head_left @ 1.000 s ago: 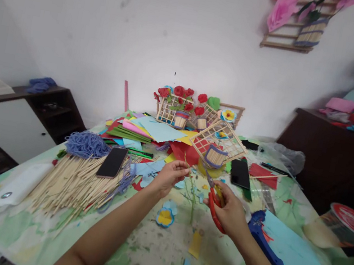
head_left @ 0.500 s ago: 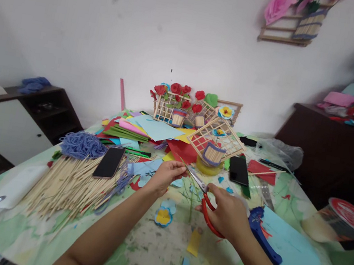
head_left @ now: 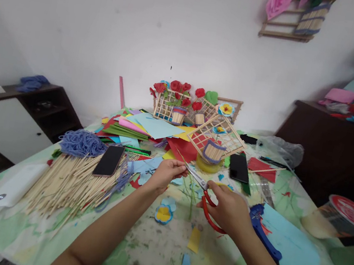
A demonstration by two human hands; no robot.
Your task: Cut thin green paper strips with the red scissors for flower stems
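Note:
My right hand point(head_left: 230, 206) grips the red handles of a pair of scissors point(head_left: 201, 180). The blades point up and left, with their tips at the fingers of my left hand point(head_left: 166, 175). Thumb and forefinger of that hand are pinched together on something thin, too small to make out. Below the hands lies a blue and yellow paper flower point(head_left: 164, 212). Thin green stems point(head_left: 191, 199) lie under the scissors. A yellow paper scrap point(head_left: 194, 239) and a small blue paper piece point(head_left: 186, 262) are nearer me.
At left, a phone point(head_left: 109, 161) rests on many bamboo sticks point(head_left: 61, 185) beside blue yarn point(head_left: 82, 143). Stick lattices with paper flowers point(head_left: 218, 142) stand behind coloured paper point(head_left: 154, 126). Another phone point(head_left: 239, 168), a blue glue gun point(head_left: 264, 232) and a lidded tub point(head_left: 346, 219) are at right.
The scissors and both hands have barely moved. The view has shifted slightly, so things on the table appear a little higher.

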